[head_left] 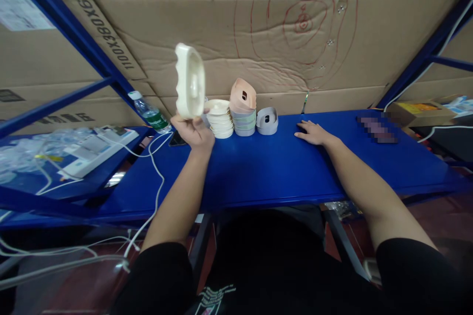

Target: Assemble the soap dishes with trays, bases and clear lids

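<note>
My left hand (195,133) is raised over the blue table, its fingers closed on the lower end of a cream plastic tray-like piece (191,81) with a wavy rim, held upright on its edge. Just behind that hand stands a stack of cream plastic pieces (221,120). Beside it is a stack of grey and green pieces (244,123), with a tilted peach piece (243,96) on top. A single grey piece (267,121) with a dark slot sits to the right. My right hand (313,133) lies flat on the table, fingers spread, holding nothing.
A clear water bottle (151,113) leans at the back left, near a dark flat object (177,139). White cables (161,177) run over the table's left side. A blurred flat item (377,129) lies at right. Cardboard (207,24) backs the blue table (273,172).
</note>
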The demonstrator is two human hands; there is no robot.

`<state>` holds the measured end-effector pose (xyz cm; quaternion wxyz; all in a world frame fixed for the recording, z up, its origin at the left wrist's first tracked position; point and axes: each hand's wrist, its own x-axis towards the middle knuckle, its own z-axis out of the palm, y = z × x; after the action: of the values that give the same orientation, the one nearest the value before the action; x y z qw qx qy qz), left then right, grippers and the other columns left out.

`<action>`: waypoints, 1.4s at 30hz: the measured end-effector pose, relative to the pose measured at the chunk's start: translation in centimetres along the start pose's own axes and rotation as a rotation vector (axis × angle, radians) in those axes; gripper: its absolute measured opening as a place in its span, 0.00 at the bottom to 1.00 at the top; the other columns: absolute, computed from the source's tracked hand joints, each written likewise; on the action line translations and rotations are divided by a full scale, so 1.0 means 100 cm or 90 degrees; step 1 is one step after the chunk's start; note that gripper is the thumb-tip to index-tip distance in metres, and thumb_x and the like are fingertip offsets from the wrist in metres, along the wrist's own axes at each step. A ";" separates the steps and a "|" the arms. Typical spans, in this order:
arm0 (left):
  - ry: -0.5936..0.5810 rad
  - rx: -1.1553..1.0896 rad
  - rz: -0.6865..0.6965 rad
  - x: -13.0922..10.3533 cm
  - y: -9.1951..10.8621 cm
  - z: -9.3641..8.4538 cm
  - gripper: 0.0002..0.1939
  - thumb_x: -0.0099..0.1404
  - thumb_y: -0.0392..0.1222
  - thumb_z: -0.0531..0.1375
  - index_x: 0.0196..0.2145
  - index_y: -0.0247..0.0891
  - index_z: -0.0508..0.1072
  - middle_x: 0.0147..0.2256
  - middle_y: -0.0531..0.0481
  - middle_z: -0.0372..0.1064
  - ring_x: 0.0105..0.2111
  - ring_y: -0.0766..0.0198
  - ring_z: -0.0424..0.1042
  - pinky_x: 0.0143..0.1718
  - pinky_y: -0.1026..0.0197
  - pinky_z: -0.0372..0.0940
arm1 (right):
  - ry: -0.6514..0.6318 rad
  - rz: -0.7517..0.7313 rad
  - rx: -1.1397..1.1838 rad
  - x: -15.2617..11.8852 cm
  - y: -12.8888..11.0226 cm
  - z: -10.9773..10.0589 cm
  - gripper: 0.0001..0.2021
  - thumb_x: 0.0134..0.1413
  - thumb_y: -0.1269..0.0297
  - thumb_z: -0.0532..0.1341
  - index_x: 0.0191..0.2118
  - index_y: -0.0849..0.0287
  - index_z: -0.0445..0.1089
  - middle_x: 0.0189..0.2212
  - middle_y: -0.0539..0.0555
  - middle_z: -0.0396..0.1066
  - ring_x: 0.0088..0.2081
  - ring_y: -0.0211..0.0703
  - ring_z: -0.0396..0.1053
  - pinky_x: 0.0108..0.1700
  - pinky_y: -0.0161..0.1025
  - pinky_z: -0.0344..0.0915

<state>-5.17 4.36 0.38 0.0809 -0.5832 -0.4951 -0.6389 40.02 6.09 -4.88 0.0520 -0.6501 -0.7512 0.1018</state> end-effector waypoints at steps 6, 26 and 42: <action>-0.005 -0.174 0.079 -0.049 0.024 0.007 0.31 0.78 0.77 0.47 0.43 0.45 0.65 0.28 0.54 0.69 0.28 0.59 0.77 0.37 0.54 0.73 | 0.150 -0.060 0.138 0.000 0.001 -0.002 0.35 0.71 0.42 0.63 0.74 0.56 0.72 0.73 0.66 0.71 0.72 0.69 0.71 0.75 0.68 0.65; -0.667 -0.110 -0.076 -0.064 0.032 0.026 0.25 0.74 0.61 0.56 0.25 0.43 0.65 0.23 0.54 0.68 0.28 0.62 0.68 0.32 0.59 0.58 | 0.276 -0.277 0.059 -0.003 -0.063 0.020 0.36 0.75 0.46 0.59 0.79 0.61 0.62 0.77 0.70 0.64 0.76 0.69 0.64 0.76 0.68 0.63; -0.839 0.242 0.039 -0.056 0.064 0.012 0.21 0.78 0.55 0.54 0.30 0.43 0.73 0.39 0.46 0.83 0.45 0.50 0.80 0.43 0.54 0.61 | 0.246 -0.270 -0.056 0.000 -0.091 0.016 0.32 0.79 0.55 0.55 0.80 0.59 0.59 0.82 0.70 0.52 0.76 0.73 0.64 0.73 0.68 0.68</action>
<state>1.67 -0.61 -0.96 -0.1184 -0.8394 -0.5280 -0.0498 30.89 4.70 -4.39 0.1860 -0.4875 -0.8502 -0.0696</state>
